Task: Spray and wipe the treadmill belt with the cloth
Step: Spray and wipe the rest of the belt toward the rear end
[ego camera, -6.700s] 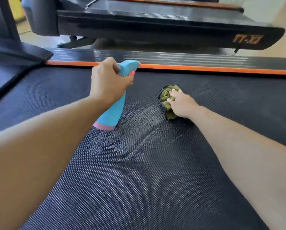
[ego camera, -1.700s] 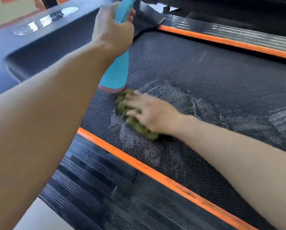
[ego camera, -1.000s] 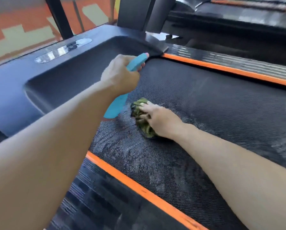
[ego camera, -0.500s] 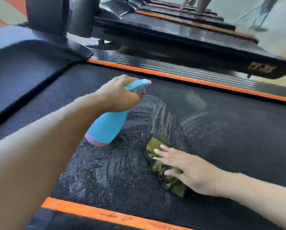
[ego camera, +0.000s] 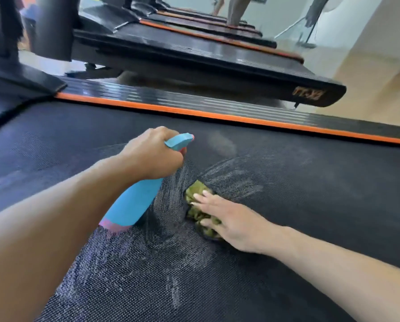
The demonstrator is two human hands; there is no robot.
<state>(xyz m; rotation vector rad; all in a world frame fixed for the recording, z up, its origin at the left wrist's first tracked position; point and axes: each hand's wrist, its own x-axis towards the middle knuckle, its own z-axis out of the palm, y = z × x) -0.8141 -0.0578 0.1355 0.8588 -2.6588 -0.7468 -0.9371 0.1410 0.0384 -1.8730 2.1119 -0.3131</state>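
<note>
The black textured treadmill belt (ego camera: pixel 310 205) fills the lower view, streaked with whitish wet marks around the middle. My left hand (ego camera: pixel 154 156) grips the neck of a blue spray bottle (ego camera: pixel 134 205) with a pink base, tilted, its nozzle pointing right over the belt, where a faint mist hangs. My right hand (ego camera: pixel 231 221) presses flat on a crumpled green cloth (ego camera: pixel 195 194) on the belt, just right of the bottle.
An orange stripe and a ribbed black side rail (ego camera: pixel 194 103) border the belt's far side. A neighbouring treadmill (ego camera: pixel 194 56) runs parallel beyond it, with more behind. A black upright post (ego camera: pixel 52 26) stands at the far left. Light wooden floor (ego camera: pixel 380 77) lies at the right.
My view has swung from the belt's front-left corner toward its middle. My right hand slid the cloth along the belt, leaving fresh streaks. The bottle now points right with mist beyond its nozzle.
</note>
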